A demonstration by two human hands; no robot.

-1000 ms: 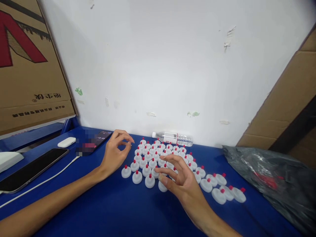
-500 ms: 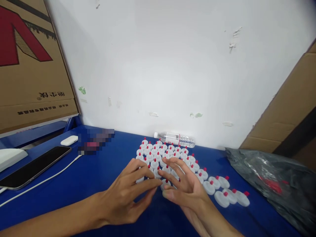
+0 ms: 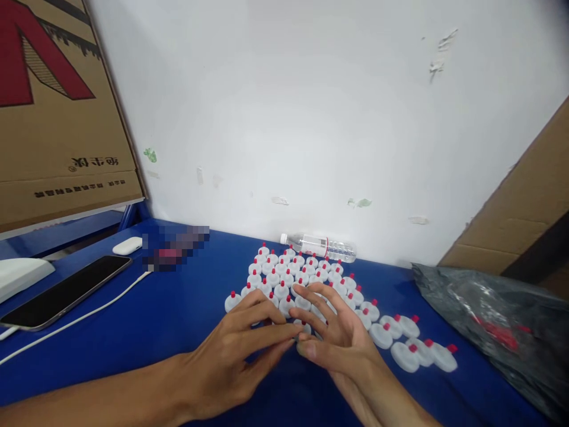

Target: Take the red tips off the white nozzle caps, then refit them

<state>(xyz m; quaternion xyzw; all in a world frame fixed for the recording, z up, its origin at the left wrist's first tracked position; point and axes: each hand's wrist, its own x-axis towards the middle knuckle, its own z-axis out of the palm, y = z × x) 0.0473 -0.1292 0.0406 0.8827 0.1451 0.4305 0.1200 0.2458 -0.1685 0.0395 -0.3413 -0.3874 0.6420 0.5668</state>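
Observation:
Many small white round containers with red caps (image 3: 281, 290) stand close together on the blue table. My left hand (image 3: 249, 347) is over their near edge, with thumb and index finger brought together at the tips. Anything between those tips is hidden. My right hand (image 3: 342, 332) faces it from the right, fingers spread and curved, thumb tip close to the left fingertips. Just behind the fingertips of both hands is one white container (image 3: 303, 327), partly covered; I cannot tell whether they touch it. Another container (image 3: 233, 302) sits left of my left hand.
A clear plastic bottle (image 3: 317, 246) lies along the wall. At left are a phone (image 3: 66, 292), a white case (image 3: 127, 245) and a white cable (image 3: 100, 309). A dark plastic bag (image 3: 480, 314) covers the right side. Cardboard (image 3: 66, 136) stands at left.
The view has shifted slightly. My left hand has moved a little to the right, uncovering the leftmost container. My right hand keeps nearly the same pose.

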